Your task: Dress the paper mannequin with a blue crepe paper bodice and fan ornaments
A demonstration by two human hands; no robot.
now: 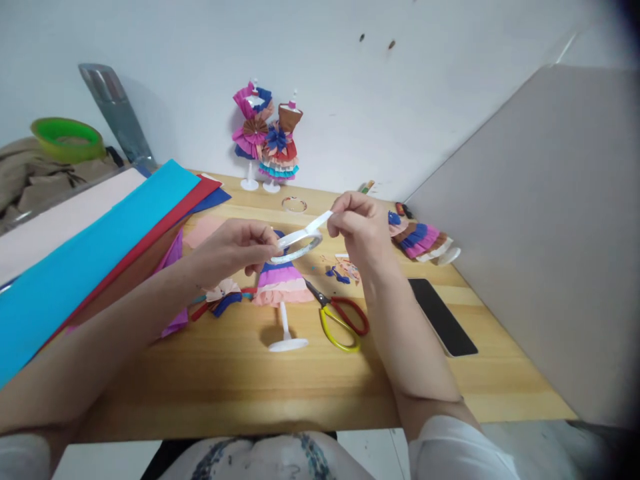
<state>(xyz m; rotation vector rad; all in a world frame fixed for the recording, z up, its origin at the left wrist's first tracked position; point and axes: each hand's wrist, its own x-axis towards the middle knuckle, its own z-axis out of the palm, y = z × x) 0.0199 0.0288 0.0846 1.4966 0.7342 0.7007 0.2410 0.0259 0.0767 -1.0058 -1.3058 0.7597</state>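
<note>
A roll of white tape (pixel 299 248) is held above the middle of the table. My left hand (pixel 246 245) pinches the roll's left side. Between the fingertips of my right hand (pixel 354 217) is the loose end of the tape, a short strip pulled up from the roll. Below the roll lies a small dress form (pixel 283 283) in a blue, purple and peach paper skirt, its white base toward me, its top partly hidden by the roll and my left hand. Scissors (pixel 344 321) with one red and one yellow handle lie to its right.
Coloured paper sheets (pixel 120 230) cover the table's left side. Two dressed forms (pixel 280 143) stand by the wall; another (pixel 423 241) lies at the right. A black phone (pixel 443 317), paper scraps (pixel 220 297), a patterned roll (pixel 294 205) and a bottle (pixel 117 110) are also there.
</note>
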